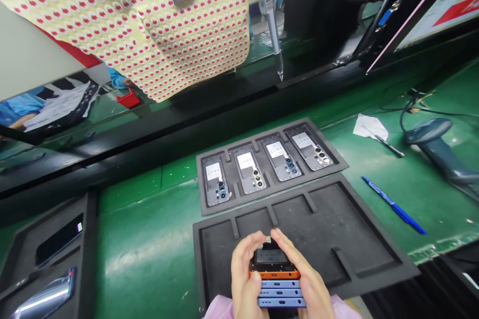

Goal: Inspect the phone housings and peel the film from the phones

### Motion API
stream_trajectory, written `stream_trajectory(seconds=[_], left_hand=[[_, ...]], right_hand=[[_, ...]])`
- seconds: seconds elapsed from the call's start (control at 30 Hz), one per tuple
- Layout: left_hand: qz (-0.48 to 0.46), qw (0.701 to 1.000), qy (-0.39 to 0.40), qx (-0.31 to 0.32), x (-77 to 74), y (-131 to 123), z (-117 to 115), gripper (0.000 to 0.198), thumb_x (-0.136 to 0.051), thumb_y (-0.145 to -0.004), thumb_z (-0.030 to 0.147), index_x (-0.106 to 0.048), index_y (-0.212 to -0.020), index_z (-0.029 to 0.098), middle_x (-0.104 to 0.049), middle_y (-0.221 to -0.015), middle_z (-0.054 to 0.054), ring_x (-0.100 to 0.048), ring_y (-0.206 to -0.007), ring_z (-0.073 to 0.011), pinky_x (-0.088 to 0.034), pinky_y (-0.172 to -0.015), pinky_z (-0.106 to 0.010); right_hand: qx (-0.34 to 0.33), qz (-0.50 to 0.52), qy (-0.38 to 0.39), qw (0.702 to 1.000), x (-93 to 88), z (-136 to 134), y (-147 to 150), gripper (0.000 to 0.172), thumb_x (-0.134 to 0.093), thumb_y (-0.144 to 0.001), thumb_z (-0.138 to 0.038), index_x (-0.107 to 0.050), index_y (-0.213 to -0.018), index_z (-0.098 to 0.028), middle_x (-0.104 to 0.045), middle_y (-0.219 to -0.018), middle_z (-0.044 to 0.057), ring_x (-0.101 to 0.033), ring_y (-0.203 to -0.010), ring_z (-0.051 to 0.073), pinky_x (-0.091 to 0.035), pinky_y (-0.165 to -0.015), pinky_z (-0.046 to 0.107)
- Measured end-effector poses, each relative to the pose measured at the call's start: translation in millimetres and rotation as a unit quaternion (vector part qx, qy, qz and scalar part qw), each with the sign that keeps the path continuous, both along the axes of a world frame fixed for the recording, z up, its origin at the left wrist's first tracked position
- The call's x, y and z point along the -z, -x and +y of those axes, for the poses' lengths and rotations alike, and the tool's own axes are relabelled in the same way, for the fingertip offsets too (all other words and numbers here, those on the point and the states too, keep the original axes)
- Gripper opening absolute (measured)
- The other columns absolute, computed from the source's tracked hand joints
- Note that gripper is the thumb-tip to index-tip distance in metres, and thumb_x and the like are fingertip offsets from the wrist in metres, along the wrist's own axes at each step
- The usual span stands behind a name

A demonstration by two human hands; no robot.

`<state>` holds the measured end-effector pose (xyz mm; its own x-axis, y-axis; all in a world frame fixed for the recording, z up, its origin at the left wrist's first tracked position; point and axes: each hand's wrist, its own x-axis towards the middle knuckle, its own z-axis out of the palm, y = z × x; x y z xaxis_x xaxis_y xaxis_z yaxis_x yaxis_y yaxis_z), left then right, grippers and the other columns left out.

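1. The left hand [245, 274] grips the left side of a stack of phones [281, 302], its fingers curled along the edge and its thumb near the orange frame.
2. The right hand [305, 274] presses the same stack from the right, so the phones are squeezed between both palms.
3. The stack is held over the near edge of a black tray [374, 239]; an orange-framed phone [275, 275] lies above three blue-edged ones.
4. Just beyond, a second black tray [269, 191] holds four phones [245, 167] side by side, each with a white label.
5. To the right lie a blue pen [392, 204] and a scanner [430, 147].
6. At far left, another tray [89, 239] holds two phones [60, 240].
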<state>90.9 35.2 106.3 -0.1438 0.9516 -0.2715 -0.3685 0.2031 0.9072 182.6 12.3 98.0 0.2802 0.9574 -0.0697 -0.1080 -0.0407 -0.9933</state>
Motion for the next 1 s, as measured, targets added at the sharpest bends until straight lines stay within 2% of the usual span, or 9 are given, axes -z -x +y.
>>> stream_trajectory(seconds=[0.07,0.13,0.2,0.3,0.57,0.73,1.0], left_hand=[[0.041,0.998,-0.043,0.01,0.0,-0.6,-0.5,0.026,-0.057,-0.077,0.043,-0.067,-0.089,0.022,-0.065,-0.104,-0.006,-0.053,-0.106,-0.0268,-0.042,-0.093,-0.035],[0.08,0.993,-0.083,0.024,-0.8,-1.3,-0.4,0.029,-0.055,-0.079,0.044,-0.067,-0.069,0.02,-0.067,-0.09,-0.007,-0.054,-0.102,-0.0282,-0.039,-0.094,-0.038],[0.1,0.989,-0.102,0.025,-2.1,-2.6,-0.3,0.033,-0.054,-0.08,0.045,-0.065,-0.062,0.02,-0.067,-0.081,-0.008,-0.054,-0.098,-0.0294,-0.039,-0.092,-0.041],[0.105,0.989,-0.107,0.013,-4.0,-5.3,-0.6,0.034,-0.053,-0.08,0.046,-0.066,-0.064,0.019,-0.066,-0.078,-0.008,-0.055,-0.094,-0.0303,-0.041,-0.088,-0.043],[0.113,0.985,-0.127,0.023,-6.7,-8.2,-0.7,0.029,-0.05,-0.083,0.042,-0.068,-0.076,0.021,-0.066,-0.079,-0.006,-0.056,-0.092,-0.0264,-0.042,-0.087,-0.037],[0.103,0.987,-0.12,0.021,-4.4,-7.6,0.0,0.028,-0.051,-0.083,0.042,-0.069,-0.079,0.019,-0.066,-0.08,-0.007,-0.056,-0.092,-0.0272,-0.043,-0.086,-0.037],[0.097,0.986,-0.135,0.026,-5.7,-9.2,2.6,0.027,-0.049,-0.085,0.039,-0.069,-0.083,0.02,-0.067,-0.082,-0.006,-0.057,-0.092,-0.0249,-0.043,-0.088,-0.034]], right_hand=[[0.001,0.006,-0.002,1.0,0.4,-1.9,-0.4,0.052,-0.029,-0.09,-0.058,-0.054,-0.125,-0.03,-0.051,-0.132,0.0,-0.039,-0.127,0.026,-0.025,-0.11,0.041],[0.006,0.01,0.002,1.0,1.5,-3.8,-0.3,0.053,-0.029,-0.09,-0.058,-0.055,-0.124,-0.029,-0.051,-0.132,0.001,-0.04,-0.126,0.026,-0.026,-0.109,0.041],[0.012,0.01,0.001,1.0,2.3,-5.4,0.4,0.054,-0.028,-0.09,-0.058,-0.056,-0.124,-0.026,-0.052,-0.131,0.003,-0.042,-0.124,0.027,-0.028,-0.109,0.042],[0.03,0.008,-0.006,1.0,2.8,-6.8,1.9,0.054,-0.028,-0.09,-0.056,-0.057,-0.123,-0.024,-0.053,-0.129,0.004,-0.045,-0.121,0.028,-0.03,-0.108,0.043],[0.037,0.017,-0.007,0.999,5.3,-8.4,3.9,0.053,-0.028,-0.091,-0.055,-0.056,-0.124,-0.024,-0.053,-0.129,0.006,-0.047,-0.12,0.028,-0.032,-0.106,0.045],[0.032,0.053,0.0,0.998,6.8,-7.4,3.7,0.053,-0.03,-0.09,-0.055,-0.056,-0.124,-0.023,-0.052,-0.13,0.007,-0.044,-0.122,0.029,-0.027,-0.108,0.047],[0.05,0.064,0.0,0.997,4.0,-3.3,4.4,0.052,-0.034,-0.089,-0.056,-0.059,-0.12,-0.023,-0.055,-0.126,0.008,-0.048,-0.118,0.031,-0.029,-0.107,0.048]])
